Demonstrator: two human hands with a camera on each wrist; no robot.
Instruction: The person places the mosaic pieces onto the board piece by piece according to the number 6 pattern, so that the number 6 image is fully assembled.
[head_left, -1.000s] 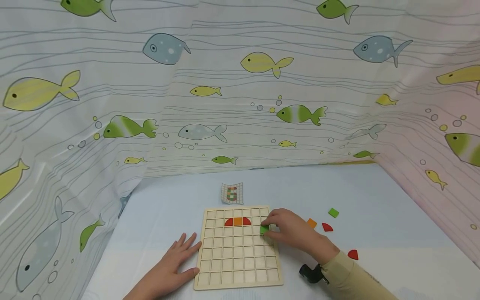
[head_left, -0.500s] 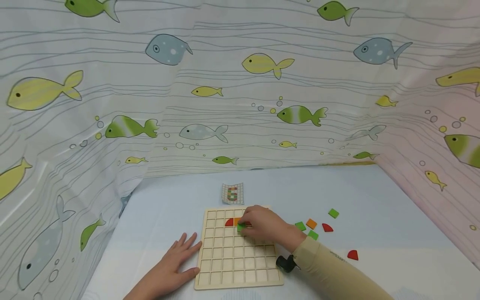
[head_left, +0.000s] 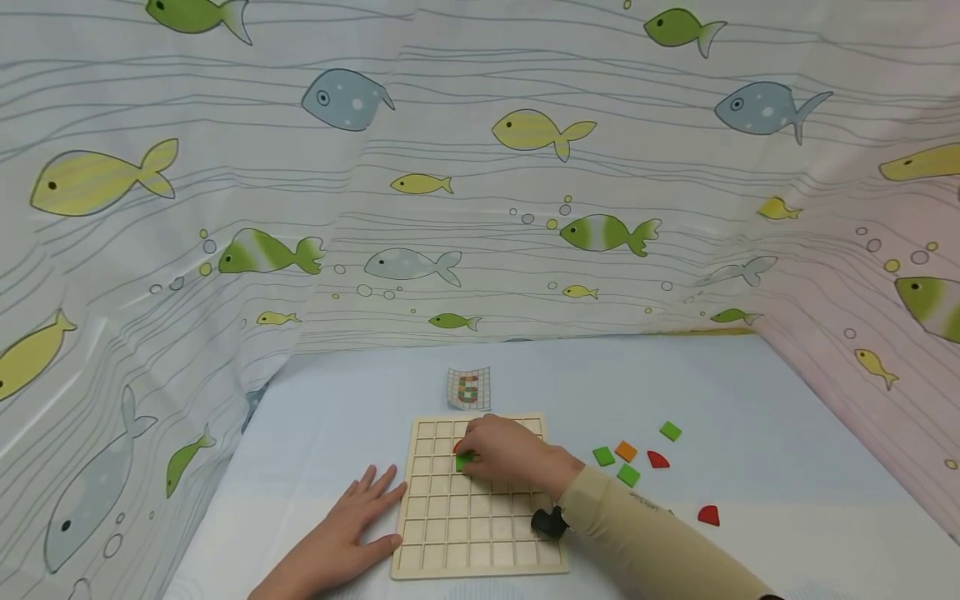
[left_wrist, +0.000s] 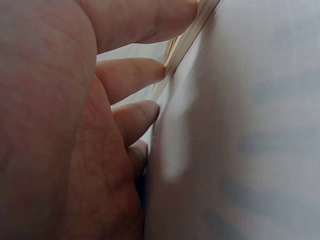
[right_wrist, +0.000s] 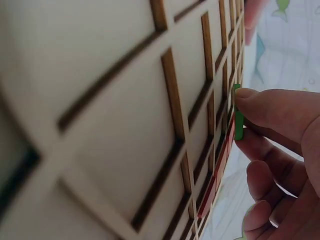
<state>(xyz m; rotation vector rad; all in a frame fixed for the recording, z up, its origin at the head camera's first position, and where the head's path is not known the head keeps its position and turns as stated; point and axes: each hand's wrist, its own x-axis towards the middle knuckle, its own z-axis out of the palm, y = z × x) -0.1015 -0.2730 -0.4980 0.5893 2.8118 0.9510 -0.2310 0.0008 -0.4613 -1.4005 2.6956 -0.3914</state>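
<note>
Pale blue surface, got a gridded board on it, card just behind, loose green, orange and red tiles off right.

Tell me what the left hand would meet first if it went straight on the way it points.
Probably the left edge of the wooden grid board; the left hand appears to touch that edge now, though contact is hard to judge.

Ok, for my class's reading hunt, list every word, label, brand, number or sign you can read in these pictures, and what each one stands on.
"6": a figure in coloured blocks on the small gridded card beyond the wooden board; it is small, so a G cannot be ruled out.
Dark lettering on the right sleeve: too small and blurred to read.
No other text can be made out.
</note>
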